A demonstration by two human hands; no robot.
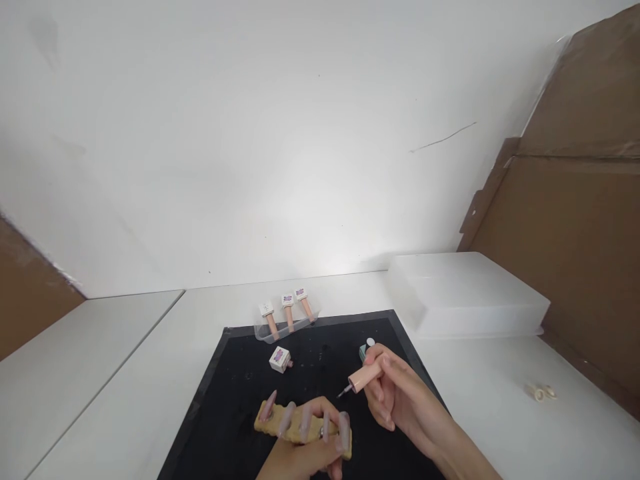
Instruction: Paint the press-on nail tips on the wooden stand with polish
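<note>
My left hand (305, 457) is closed around a tan, wavy-edged nail tip stand (295, 432). Several long false nails (306, 421) stand along it in a row; the leftmost looks pinker, the others pale and translucent. Pinched in my right hand (400, 393) is a peach nail polish brush (364, 377), its bristle end pointing down and left, apart from the nails. A white square nail polish bottle (280, 359), its neck uncapped, lies tilted on the black mat (320, 363) beyond the stand. Partly hidden behind my right fingers is a small teal item with a white round top (370, 343).
At the mat's far edge, a clear tray (264, 339) holds three white bottles with peach caps (289, 313). A translucent white bin (470, 300) stands at the back right. Small cream-coloured pieces (540, 392) lie on the white table's right side. Brown cardboard (565, 220) borders the right.
</note>
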